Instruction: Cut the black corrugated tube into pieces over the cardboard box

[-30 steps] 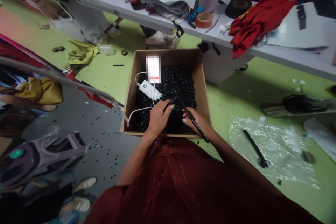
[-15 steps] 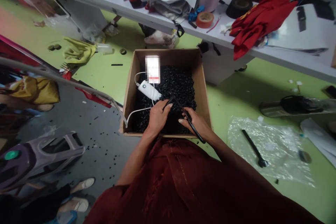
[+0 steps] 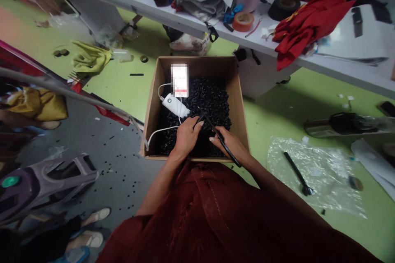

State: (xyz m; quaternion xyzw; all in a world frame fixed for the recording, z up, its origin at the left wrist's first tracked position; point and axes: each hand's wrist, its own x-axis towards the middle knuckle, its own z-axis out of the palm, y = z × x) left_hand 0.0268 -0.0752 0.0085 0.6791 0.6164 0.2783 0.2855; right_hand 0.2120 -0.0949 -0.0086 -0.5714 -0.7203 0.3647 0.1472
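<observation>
A cardboard box (image 3: 242,102) in front of me holds a heap of small glossy black pieces (image 3: 211,94). My right hand (image 3: 227,139) is closed round a long thin black stick-like tool (image 3: 224,144), whose upper end points into the box. Over the heap, my left hand (image 3: 187,133) pinches a small black piece (image 3: 200,119) between thumb and finger, right beside the tool's tip. The exact kind of either thing is too dark to make out. On the heap lie a white power bank (image 3: 175,106) with a white cable and a white blurred-out rectangle (image 3: 179,80).
A cluttered white bench (image 3: 197,24) runs behind the box, with orange tape (image 3: 242,21) and red cloth (image 3: 311,28). At right are a clear plastic bag (image 3: 333,189), another black tool (image 3: 298,172) and a flask (image 3: 321,126). A person's feet (image 3: 92,238) show lower left.
The view has shifted slightly. The tool's tip sits a little higher and further left, next to my left fingers; both hands otherwise keep nearly the same place.
</observation>
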